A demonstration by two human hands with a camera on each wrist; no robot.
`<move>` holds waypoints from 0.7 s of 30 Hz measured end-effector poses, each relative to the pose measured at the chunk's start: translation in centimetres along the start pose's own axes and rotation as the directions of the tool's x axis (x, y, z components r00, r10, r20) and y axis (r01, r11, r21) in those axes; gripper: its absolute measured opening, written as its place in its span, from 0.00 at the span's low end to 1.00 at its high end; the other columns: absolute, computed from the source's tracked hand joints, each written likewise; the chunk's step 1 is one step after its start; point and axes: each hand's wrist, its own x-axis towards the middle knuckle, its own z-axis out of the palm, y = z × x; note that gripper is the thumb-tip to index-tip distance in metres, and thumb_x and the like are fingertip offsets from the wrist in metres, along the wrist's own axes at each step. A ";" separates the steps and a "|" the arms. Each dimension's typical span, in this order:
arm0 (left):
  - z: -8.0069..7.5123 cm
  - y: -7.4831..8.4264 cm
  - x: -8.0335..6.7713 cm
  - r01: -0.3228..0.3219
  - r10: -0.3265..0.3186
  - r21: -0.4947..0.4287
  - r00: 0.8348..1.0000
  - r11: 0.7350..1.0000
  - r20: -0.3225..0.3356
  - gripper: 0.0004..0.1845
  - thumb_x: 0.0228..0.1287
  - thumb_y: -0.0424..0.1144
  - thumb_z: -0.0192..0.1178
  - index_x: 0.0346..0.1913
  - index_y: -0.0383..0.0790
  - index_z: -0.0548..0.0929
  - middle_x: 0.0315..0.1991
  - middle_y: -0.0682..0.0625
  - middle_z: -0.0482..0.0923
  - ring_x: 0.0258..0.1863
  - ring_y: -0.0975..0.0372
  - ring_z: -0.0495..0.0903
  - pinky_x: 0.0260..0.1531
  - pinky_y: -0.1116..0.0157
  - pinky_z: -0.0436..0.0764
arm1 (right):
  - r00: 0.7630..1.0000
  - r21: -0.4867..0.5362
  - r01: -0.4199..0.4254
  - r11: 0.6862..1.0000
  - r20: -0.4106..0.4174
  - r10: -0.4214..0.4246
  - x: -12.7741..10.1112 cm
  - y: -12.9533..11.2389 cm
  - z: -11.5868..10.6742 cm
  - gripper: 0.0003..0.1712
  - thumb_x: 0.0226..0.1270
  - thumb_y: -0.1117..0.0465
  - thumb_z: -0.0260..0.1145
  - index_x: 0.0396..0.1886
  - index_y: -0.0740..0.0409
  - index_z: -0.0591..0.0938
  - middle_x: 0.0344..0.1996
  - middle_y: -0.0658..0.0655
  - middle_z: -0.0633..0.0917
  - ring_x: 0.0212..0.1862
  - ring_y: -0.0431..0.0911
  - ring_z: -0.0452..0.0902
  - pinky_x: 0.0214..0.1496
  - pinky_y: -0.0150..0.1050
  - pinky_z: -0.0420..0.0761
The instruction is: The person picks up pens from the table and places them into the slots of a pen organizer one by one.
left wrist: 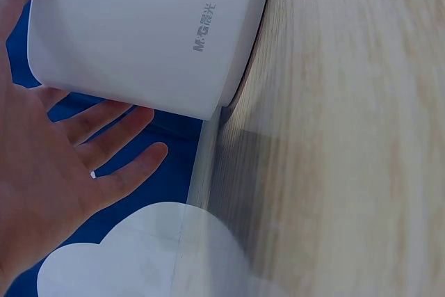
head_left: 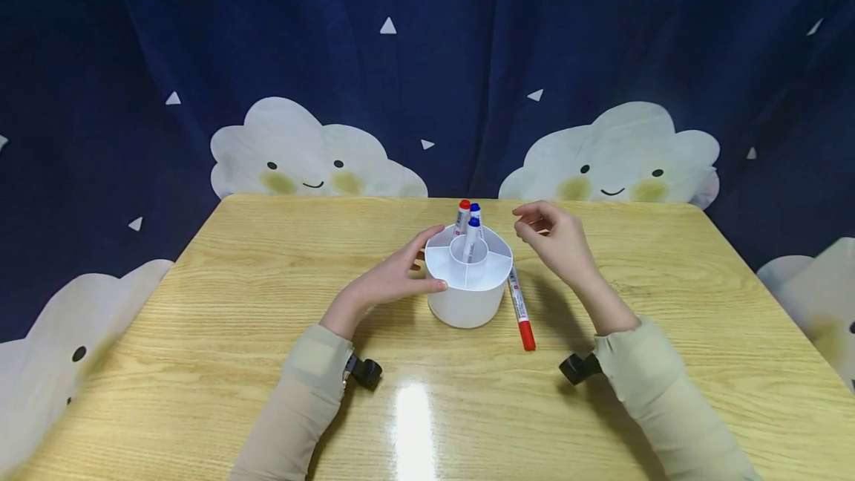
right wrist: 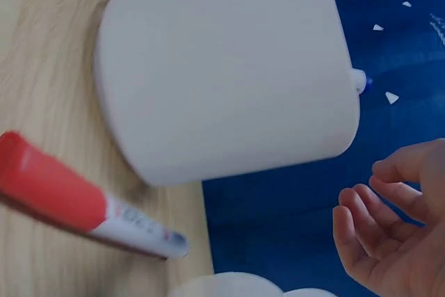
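Observation:
A round white pen holder (head_left: 465,309) with a middle cup and outer compartments stands on the table. My left hand (head_left: 392,275) holds its left side, thumb on the front rim and forefinger at the back; the lower fingers extend past the white wall (left wrist: 139,39) in the left wrist view. One blue-capped marker (head_left: 471,240) stands in the middle cup. Behind it are a red-capped marker (head_left: 462,218) and another blue-capped marker (head_left: 476,211). To the right, my right hand (head_left: 556,237) hovers with loosely bent fingers, holding nothing. Below it lies a red-capped marker (head_left: 519,306).
The wooden table (head_left: 220,303) reaches back to a dark blue curtain (head_left: 441,58) with cloud shapes. Black wrist cameras hang under the left cuff (head_left: 366,373) and right cuff (head_left: 578,368), above the tabletop.

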 end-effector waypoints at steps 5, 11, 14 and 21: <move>0.0 0.0 0.0 -0.005 0.005 0.004 1.000 1.000 0.004 0.47 0.53 0.51 0.64 0.70 0.61 0.46 0.66 0.52 0.56 0.57 0.54 0.65 0.56 0.52 0.67 | 0.994 -0.078 -0.076 0.994 0.068 0.081 -0.1 1.5 0.3 0.13 0.61 0.62 0.59 0.45 0.60 0.79 0.34 0.58 0.81 0.35 0.48 0.76 0.32 0.33 0.75; 0.0 -0.1 0.0 -0.011 0.011 0.008 1.000 1.000 0.005 0.47 0.53 0.50 0.64 0.71 0.59 0.46 0.66 0.52 0.56 0.56 0.53 0.65 0.56 0.51 0.67 | 0.961 -0.168 -0.156 0.973 0.203 0.189 0.0 4.2 1.3 0.18 0.60 0.59 0.61 0.50 0.61 0.76 0.36 0.60 0.81 0.37 0.50 0.76 0.32 0.34 0.73; 0.0 -0.1 0.0 -0.011 0.011 0.007 1.000 1.000 0.005 0.47 0.53 0.51 0.64 0.71 0.59 0.46 0.66 0.53 0.56 0.56 0.54 0.65 0.56 0.52 0.67 | 0.946 -0.199 -0.178 0.964 0.235 0.223 0.0 4.9 1.7 0.20 0.59 0.58 0.61 0.50 0.61 0.75 0.35 0.59 0.81 0.34 0.48 0.76 0.30 0.33 0.73; 0.0 -0.2 0.0 -0.009 0.009 0.001 1.000 1.000 0.000 0.46 0.53 0.50 0.64 0.70 0.59 0.47 0.65 0.53 0.58 0.55 0.54 0.65 0.55 0.52 0.67 | 0.914 -0.289 -0.175 0.941 0.308 0.265 0.0 4.9 2.5 0.24 0.55 0.56 0.62 0.50 0.65 0.74 0.31 0.59 0.79 0.25 0.44 0.72 0.25 0.32 0.70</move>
